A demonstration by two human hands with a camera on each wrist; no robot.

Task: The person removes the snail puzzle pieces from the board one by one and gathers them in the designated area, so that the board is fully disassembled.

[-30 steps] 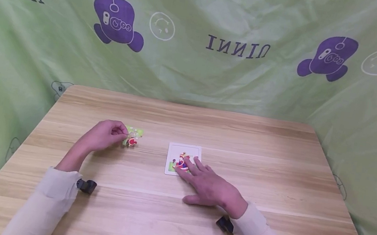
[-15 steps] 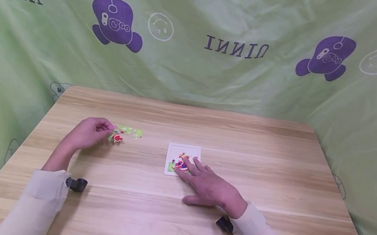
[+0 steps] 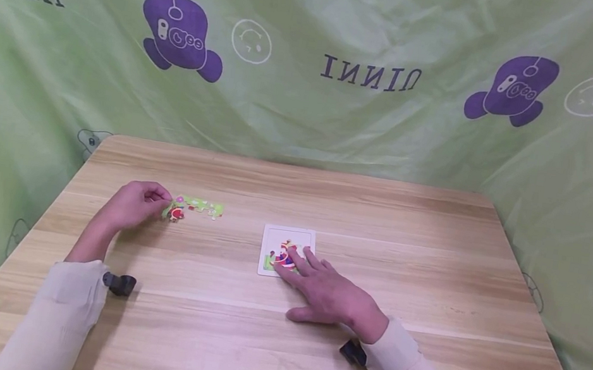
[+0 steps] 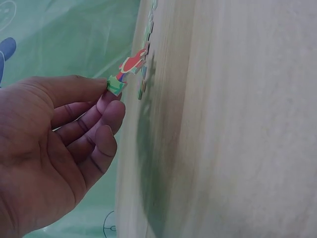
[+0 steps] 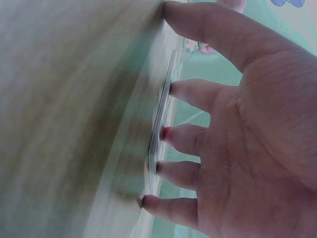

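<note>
At the left of the table in the head view, my left hand (image 3: 133,207) pinches a jigsaw puzzle piece, red and green, between thumb and fingertips. The left wrist view shows that puzzle piece (image 4: 131,63) tilted just above the tabletop. Green puzzle pieces (image 3: 203,205) lie right beside it. Near the table's middle is a white-framed puzzle board (image 3: 275,234), its lower part filled with coloured pieces. My right hand (image 3: 334,296) is spread with straight fingers, several fingertips resting on the board's right side and covering some of its picture. Its thumb touches the wood.
The wooden table (image 3: 226,347) has a far edge against a green curtain (image 3: 306,122) printed with purple figures. Dark wrist cameras (image 3: 120,285) are strapped at both cuffs. Thin cable-like outlines show past the table's left and right edges.
My left hand has moved left with the red and green puzzle piece, uncovering more of the green pieces. My right hand has stayed on the board.
</note>
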